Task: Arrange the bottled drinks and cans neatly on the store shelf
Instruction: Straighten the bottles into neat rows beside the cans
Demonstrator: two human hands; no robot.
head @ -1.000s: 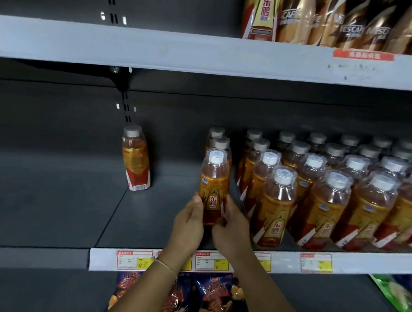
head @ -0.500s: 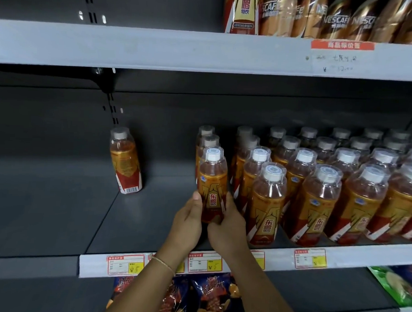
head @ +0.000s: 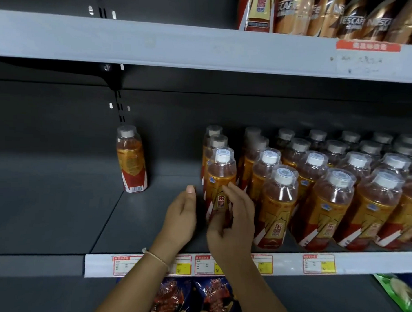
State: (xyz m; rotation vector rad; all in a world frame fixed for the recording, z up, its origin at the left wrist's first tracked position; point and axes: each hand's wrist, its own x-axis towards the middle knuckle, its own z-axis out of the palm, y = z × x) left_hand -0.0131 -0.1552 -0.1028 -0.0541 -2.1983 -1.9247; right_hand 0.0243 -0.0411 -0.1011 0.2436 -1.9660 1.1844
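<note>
An orange drink bottle with a white cap (head: 222,170) stands at the front of the leftmost column on the dark middle shelf (head: 151,219). My right hand (head: 233,217) holds its lower part, thumb on the left of the label and fingers on the right. My left hand (head: 182,215) is open just left of the bottle, a small gap away from it. Rows of the same bottles (head: 334,202) fill the shelf to the right. A lone bottle (head: 131,160) stands further left near the back, its label turned away.
The grey upper shelf (head: 181,45) hangs low overhead and carries coffee bottles (head: 354,18) at the right. Price tags (head: 319,263) line the shelf's front edge. Snack bags (head: 195,298) sit on the shelf below. Bare shelf lies between the lone bottle and the rows.
Both hands held the front bottle before. My left hand has now come off it and opened slightly to the left; my right hand stays on it.
</note>
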